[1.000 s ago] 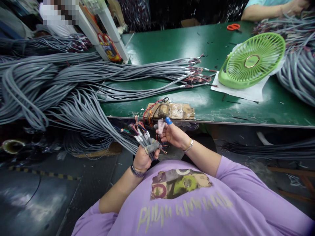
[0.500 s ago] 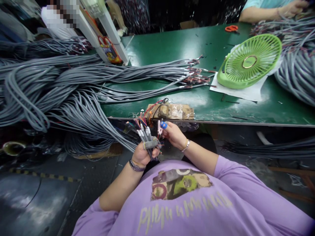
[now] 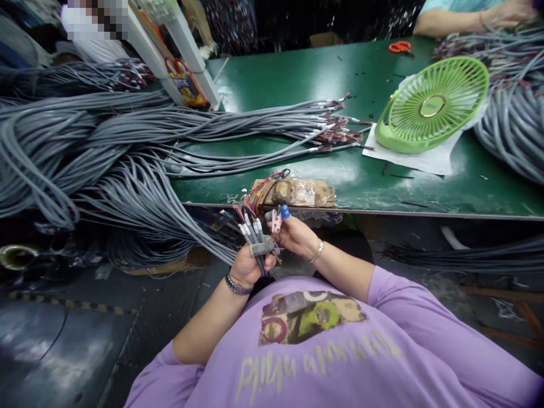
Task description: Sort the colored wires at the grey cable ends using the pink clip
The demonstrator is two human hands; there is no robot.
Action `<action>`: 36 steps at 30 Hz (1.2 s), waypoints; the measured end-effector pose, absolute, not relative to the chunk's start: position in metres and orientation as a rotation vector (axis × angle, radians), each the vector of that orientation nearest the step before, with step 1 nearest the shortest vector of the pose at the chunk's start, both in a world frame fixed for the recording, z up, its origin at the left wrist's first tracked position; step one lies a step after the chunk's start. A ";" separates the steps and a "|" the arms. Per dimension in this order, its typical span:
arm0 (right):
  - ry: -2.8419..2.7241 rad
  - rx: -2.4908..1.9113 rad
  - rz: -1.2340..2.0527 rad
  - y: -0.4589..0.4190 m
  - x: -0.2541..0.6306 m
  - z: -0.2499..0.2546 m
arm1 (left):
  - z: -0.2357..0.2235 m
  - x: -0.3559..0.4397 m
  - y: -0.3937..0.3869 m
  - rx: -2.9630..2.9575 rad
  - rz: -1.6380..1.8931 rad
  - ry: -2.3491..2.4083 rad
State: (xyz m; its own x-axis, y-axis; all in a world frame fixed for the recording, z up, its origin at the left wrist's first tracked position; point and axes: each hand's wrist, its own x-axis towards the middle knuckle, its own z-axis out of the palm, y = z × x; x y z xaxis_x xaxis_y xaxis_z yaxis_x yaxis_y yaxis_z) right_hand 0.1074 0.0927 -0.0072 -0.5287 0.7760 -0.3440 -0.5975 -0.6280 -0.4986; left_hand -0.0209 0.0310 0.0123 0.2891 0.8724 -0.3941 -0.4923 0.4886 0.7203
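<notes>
While gray cables (image 3: 250, 231) spread multicoloured wire ends (image 3: 249, 209) upward, the person's left hand (image 3: 247, 265) clenches them. The right hand (image 3: 296, 235), angled inward, pinches a pinkish piece (image 3: 276, 222).

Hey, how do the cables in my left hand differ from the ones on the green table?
The held cables are gripped in the left hand; the table cables lie free. Held cables' ends point toward the green table, table cables' toward the green fan. Held cables show multicoloured wires; table cables mostly reddish ones. Both are grey with whitish bands.
</notes>
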 end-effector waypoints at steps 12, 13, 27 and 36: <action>-0.432 -0.630 2.267 0.091 0.118 -0.009 | 0.012 -0.018 0.021 0.563 1.057 0.939; -0.451 -0.616 2.278 0.090 0.121 -0.010 | 0.012 -0.018 0.017 0.580 1.082 0.957; -1.296 -0.817 2.107 0.069 0.154 0.011 | -0.001 -0.004 -0.008 0.846 1.215 1.272; -1.360 -0.841 2.018 0.064 0.142 0.019 | -0.001 -0.010 -0.010 0.959 1.018 1.251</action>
